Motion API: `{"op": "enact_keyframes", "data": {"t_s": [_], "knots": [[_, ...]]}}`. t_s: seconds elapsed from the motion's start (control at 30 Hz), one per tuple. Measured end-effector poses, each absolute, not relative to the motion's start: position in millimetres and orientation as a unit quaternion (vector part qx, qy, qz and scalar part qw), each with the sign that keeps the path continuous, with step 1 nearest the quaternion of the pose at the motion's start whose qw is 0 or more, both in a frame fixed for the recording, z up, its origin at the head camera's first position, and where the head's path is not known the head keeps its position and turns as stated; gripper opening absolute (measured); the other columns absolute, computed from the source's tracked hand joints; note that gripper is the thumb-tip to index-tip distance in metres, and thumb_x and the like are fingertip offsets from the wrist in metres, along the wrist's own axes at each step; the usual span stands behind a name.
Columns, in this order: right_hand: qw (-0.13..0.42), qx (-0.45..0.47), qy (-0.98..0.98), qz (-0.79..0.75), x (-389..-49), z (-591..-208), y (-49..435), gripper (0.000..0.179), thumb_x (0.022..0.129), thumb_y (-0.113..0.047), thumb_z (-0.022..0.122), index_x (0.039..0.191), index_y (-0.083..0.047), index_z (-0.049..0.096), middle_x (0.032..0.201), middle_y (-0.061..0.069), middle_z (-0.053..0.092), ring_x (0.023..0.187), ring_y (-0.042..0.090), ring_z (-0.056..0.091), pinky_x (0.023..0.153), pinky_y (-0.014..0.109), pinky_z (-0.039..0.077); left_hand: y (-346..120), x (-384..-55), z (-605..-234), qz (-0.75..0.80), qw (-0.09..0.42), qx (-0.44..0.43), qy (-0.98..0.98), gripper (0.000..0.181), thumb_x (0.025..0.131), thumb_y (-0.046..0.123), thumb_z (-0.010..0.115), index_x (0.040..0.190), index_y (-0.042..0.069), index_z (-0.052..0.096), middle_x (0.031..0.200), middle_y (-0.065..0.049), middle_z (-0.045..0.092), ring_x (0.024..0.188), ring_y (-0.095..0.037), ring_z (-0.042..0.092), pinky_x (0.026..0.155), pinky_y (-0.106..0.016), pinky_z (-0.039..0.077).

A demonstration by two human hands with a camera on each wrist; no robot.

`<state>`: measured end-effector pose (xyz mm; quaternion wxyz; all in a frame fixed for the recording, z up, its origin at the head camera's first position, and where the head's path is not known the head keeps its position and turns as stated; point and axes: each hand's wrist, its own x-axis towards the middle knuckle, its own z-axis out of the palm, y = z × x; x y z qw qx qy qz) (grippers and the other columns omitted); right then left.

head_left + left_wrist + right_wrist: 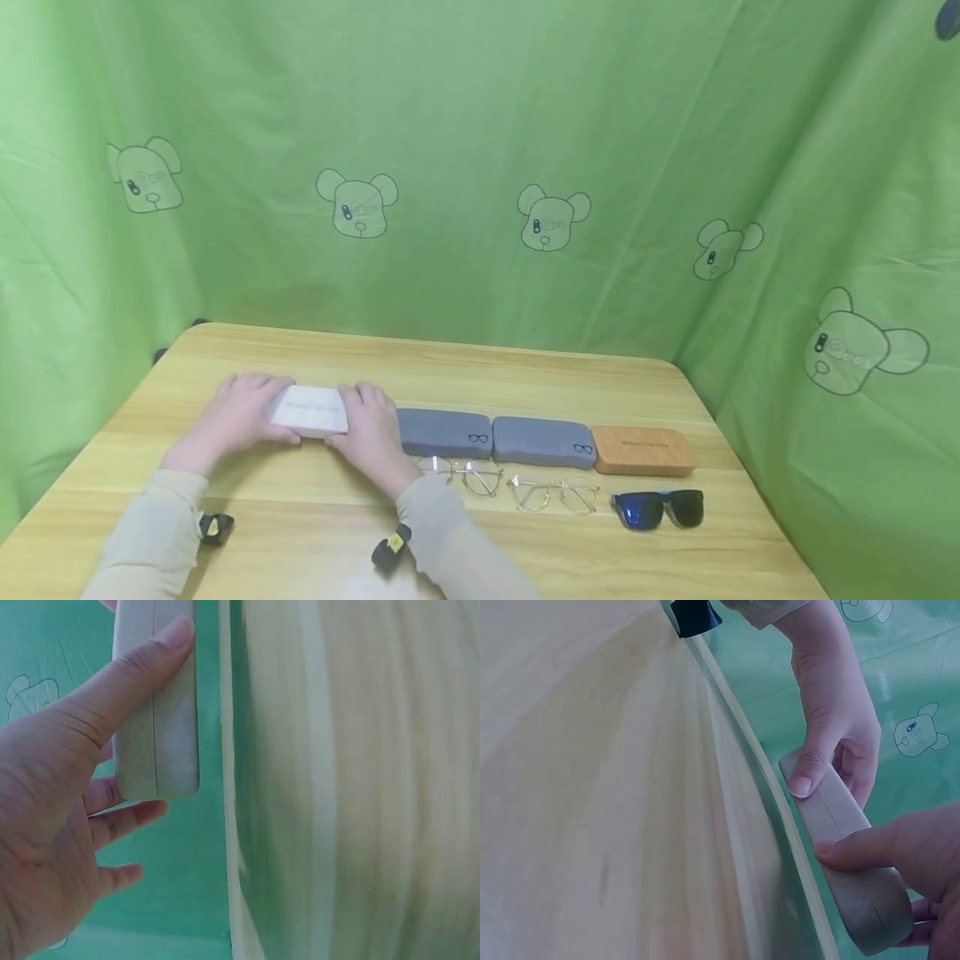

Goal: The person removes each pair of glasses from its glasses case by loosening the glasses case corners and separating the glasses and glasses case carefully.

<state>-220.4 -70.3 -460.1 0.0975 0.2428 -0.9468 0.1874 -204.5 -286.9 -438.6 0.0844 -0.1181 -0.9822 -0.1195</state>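
A pale grey-white glasses case [311, 410] is held lid-shut above the left part of the table, lettering on its top. My left hand [236, 412] grips its left end, with the thumb on the near side. My right hand [375, 433] holds the right end the same way. A seam runs along the side of the case [176, 742] in the left wrist view. Both thumbs press that side in the right wrist view, where my left hand [836, 712] is the upper one and my right hand [926, 859] the lower.
Right of my hands lie two grey-blue glasses cases [446, 432] [543, 442] and an orange-brown case [643, 451] in a row. Before them are two pairs of thin-framed glasses [481, 478] [556, 483] and dark blue-lensed sunglasses [643, 510]. Green curtain surrounds the wooden table [300, 517].
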Motion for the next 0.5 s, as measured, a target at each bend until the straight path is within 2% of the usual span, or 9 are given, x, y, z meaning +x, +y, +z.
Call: {"op": "enact_keyframes", "data": {"t_s": [0.5], "knots": [[0.064, 0.246, -0.955, 0.154, -224, -464, -64, 0.075, 0.070, -0.046, 0.083, 0.134, -0.021, 0.053, 0.128, -0.001, 0.057, 0.120, 0.016, 0.052, 0.113, 0.038, 0.038, -275, -201, -439, -0.106, 0.057, -0.116, -0.986, 0.093, 0.061, 0.053, 0.084, 0.131, 0.001, 0.055, 0.126, -0.028, 0.060, 0.117, -0.048, 0.054, 0.105, -0.074, 0.026]]}}
